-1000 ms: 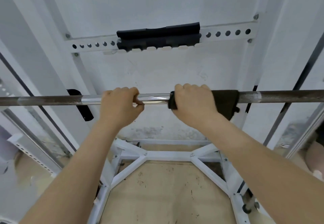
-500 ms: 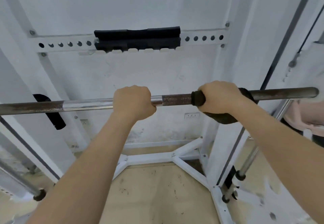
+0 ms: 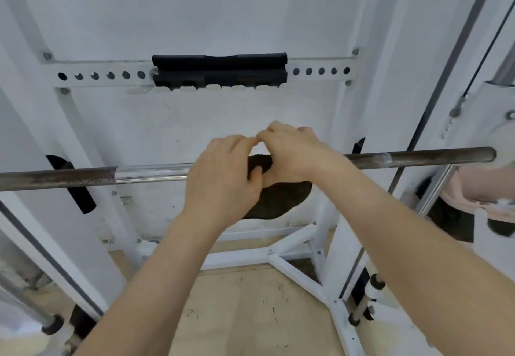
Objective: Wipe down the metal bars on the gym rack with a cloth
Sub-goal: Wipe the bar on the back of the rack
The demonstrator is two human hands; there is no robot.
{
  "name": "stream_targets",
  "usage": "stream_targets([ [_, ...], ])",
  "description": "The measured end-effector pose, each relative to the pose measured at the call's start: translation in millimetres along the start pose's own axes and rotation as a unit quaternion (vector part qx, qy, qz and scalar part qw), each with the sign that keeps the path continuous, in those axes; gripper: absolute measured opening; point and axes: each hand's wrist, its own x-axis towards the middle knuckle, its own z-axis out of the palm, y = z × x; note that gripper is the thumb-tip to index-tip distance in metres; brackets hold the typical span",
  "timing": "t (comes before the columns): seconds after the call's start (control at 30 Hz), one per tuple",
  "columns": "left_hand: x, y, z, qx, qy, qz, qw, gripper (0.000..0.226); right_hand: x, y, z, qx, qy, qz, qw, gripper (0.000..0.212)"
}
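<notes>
Both the left hand point(image 3: 223, 180) and right hand point(image 3: 292, 155) are clamped, fingers curled, on the dark cloth point(image 3: 281, 201) draped over the metal bar point(image 3: 418, 159).

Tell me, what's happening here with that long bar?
A person is cleaning the metal bar on a white gym rack. Both hands meet at its middle. The left hand and right hand grip a dark cloth draped over the bar, with part of it hanging below. The bar's middle stretch looks shiny, while its outer ends look dull and rusty.
</notes>
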Motion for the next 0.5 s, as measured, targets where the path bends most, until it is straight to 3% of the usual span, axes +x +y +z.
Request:
stream_targets([
  [0.1,-4,17,45,0.188,-0.097,0.078,0.974,0.07,-23,46,-10,-0.002,-0.066,0.064,0.996,0.084],
  [0.17,9,17,59,0.219,-0.053,0.095,0.97,0.048,-29,60,-1,0.066,-0.091,0.055,0.992,0.074],
  [0.23,26,15,55,0.236,-0.049,0.086,0.967,0.037,-31,64,13,0.101,-0.065,0.045,0.992,0.055],
  [0.33,35,8,46,0.23,-0.111,0.059,0.965,0.021,-30,61,29,0.023,0.024,0.066,0.997,0.029],
  [0.4,38,-1,40,0.215,-0.126,0.043,0.967,0.025,-27,61,36,-0.026,0.093,0.091,0.991,0.012],
  [0.5,49,-15,23,0.169,-0.251,-0.008,0.953,0.027,-24,62,41,-0.043,0.11,0.112,0.987,0.011],
])
